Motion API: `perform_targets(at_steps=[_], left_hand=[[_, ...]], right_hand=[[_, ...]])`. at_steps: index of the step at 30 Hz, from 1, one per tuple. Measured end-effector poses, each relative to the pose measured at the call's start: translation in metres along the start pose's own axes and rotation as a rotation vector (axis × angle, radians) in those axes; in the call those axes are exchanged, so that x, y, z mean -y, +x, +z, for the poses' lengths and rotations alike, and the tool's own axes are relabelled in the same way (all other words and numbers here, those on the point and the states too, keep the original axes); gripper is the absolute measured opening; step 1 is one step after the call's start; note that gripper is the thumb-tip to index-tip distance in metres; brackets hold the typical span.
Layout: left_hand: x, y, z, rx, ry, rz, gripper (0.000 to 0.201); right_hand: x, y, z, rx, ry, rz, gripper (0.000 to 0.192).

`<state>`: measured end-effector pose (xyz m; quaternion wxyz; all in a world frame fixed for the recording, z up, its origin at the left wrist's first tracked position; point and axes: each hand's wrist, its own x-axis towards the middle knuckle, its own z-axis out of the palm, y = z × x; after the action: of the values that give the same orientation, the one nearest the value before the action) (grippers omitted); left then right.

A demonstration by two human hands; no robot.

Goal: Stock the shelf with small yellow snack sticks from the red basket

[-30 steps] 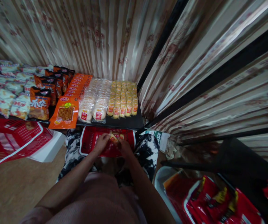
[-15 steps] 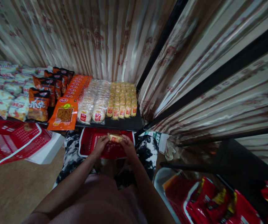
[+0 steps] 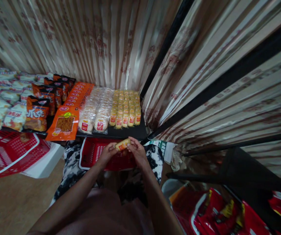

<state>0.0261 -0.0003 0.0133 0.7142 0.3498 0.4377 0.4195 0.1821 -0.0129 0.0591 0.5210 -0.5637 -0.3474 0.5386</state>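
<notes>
Between my two hands is a small yellow wrapped snack cake with a red and white label. My left hand pinches its left end, and my right hand grips its right end with thumb and fingers. Both hands are over a red plastic basket with a white rim, which sits at my lap. Just beyond, on a black shelf, stand rows of similar yellow wrapped cakes. Beside them lie rows of round white pastries in clear wrap.
Left along the shelf are orange snack bags, black-and-orange bags and white bags. Another red basket stands lower left over a white box. Red packets fill a container lower right. A black frame bar crosses the curtain.
The cake has turned from nearly level to tilted, its right end higher, and my right hand has shifted up and right. The whole view has shifted slightly.
</notes>
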Motion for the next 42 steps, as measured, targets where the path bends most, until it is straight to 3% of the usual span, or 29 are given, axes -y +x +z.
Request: perform_targets(at_steps=[7,15,21,23,29,36,42], left_hand=[[0.002,0.003,0.016,-0.051,0.004,0.001,0.048],[-0.002,0.005,0.02,-0.104,-0.026,0.034,0.043],[-0.002,0.003,0.01,-0.372,0.216,0.267,0.04],[-0.005,0.0,0.009,-0.411,0.283,0.346,0.04],[-0.02,-0.002,0.014,-0.291,0.288,0.438,0.031],[-0.031,0.008,0.016,-0.313,0.319,0.52,0.032],[-0.039,0.015,0.014,-0.339,0.425,0.559,0.037]], right_hand=[[-0.007,-0.001,0.01,-0.087,0.046,0.01,0.04],[-0.011,0.002,0.025,0.02,-0.042,-0.005,0.02],[-0.004,0.024,0.043,-0.041,-0.197,-0.072,0.017],[-0.001,0.033,0.049,-0.039,-0.245,-0.112,0.016],[0.012,0.06,0.067,-0.034,-0.37,-0.223,0.027],[0.015,0.071,0.075,-0.144,-0.522,-0.334,0.024],[0.013,0.074,0.079,-0.12,-0.555,-0.352,0.021]])
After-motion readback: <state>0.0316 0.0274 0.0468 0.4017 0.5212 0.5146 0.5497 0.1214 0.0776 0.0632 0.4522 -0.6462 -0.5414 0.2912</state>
